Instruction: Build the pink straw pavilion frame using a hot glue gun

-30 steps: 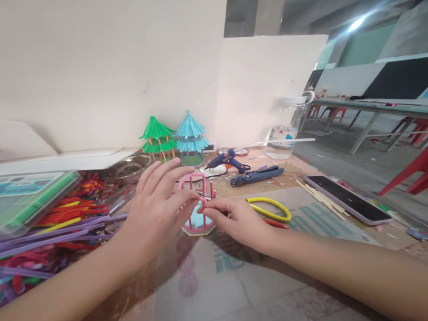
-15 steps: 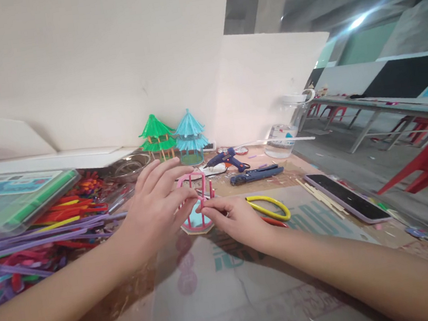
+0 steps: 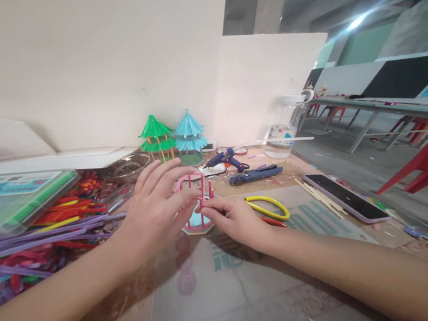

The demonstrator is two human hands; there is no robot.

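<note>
A small pink frame (image 3: 203, 182) with upright posts stands on an eight-sided base with a light-blue top (image 3: 196, 220), in the middle of the work surface. My left hand (image 3: 159, 200) reaches around its left side, fingers stretched out and apart, their tips close to the upper bars. Whether those tips press on the frame is not clear. Low on the near right side, my right hand (image 3: 234, 219) pinches a pink post (image 3: 202, 211) between thumb and forefinger. My left hand covers much of the frame's left half.
Behind stand green (image 3: 155, 131) and blue (image 3: 189, 132) model pavilions. A glue gun (image 3: 226, 160), dark blue pliers (image 3: 256, 175), a yellow-handled tool (image 3: 278, 204) and a phone (image 3: 344, 196) lie to the right. Pipe cleaners (image 3: 45, 240) and a plastic case (image 3: 16, 201) fill the left; a jug (image 3: 282, 137) stands behind.
</note>
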